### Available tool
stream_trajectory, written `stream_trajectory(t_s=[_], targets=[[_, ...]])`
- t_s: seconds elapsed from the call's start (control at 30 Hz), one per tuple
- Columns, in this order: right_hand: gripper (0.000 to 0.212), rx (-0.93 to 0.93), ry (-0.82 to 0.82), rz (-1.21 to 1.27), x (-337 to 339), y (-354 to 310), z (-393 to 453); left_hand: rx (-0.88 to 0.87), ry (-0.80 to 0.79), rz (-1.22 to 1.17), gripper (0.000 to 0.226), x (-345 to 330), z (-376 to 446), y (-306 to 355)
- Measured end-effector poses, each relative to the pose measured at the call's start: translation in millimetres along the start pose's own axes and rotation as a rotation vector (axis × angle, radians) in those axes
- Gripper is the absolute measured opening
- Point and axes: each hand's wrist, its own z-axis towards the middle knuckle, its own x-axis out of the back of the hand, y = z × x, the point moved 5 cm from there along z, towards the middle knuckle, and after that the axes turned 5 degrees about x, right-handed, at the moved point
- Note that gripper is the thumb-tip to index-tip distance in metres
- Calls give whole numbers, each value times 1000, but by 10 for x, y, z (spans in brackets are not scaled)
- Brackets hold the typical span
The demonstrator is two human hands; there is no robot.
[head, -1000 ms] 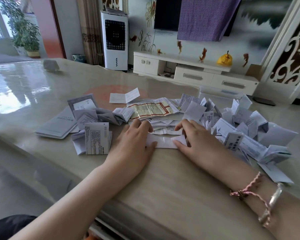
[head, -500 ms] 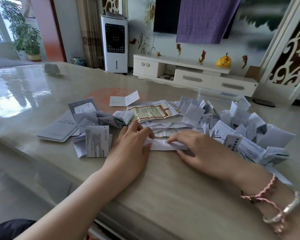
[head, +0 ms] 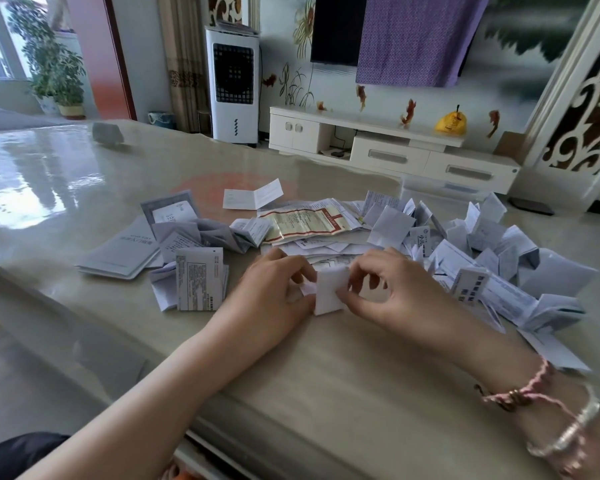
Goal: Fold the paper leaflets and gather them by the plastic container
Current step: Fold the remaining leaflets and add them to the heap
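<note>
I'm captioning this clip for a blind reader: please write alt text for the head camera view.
Two bare hands, left hand and right hand, pinch a small folded white leaflet between them over a glossy beige table. Unfolded leaflets lie behind it, folded ones are heaped at right near a clear plastic container.

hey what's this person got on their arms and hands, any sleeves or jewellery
Both forearms are bare, no sleeves or gloves in view. The left hand wears nothing visible. Behind the right hand, the wrist carries a braided pink cord bracelet and a silvery bangle.
</note>
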Motion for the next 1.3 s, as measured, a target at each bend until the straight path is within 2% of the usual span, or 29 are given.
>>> stream_trajectory(t_s=[0.17,0.27,0.43,0.67,0.77,0.87,0.97,1.03,1.2,1.3], targets=[[18,-131,-99,-113,-199,59,42,20,31,-52,17,68,5,-22],[22,-141,-122,-192,-226,17,35,37,55,-95,16,80,-25,-19],[36,-175,-133,-216,-231,-77,-12,5,65,54,18,-7,-49,-21],[27,-183,-150,-253,-182,-40,-38,26,54,143,17,-24,-37,-13],[23,-127,-114,-221,-170,-19,-56,36,46,127,18,-19,-27,-25],[23,16,-68,-131,-126,-49,-48,56,33,83,19,-15,-17,-39],[28,149,-168,-115,-110,-56,-47,71,33,46,18,-6,-4,-39],[27,191,-179,-145,-90,-60,-46,80,44,29,15,1,13,-43],[22,334,-81,-395,-64,-107,-26,63,102,25,16,20,68,-9],[15,360,117,-489,91,-175,-7,16,166,35,16,56,112,39]])
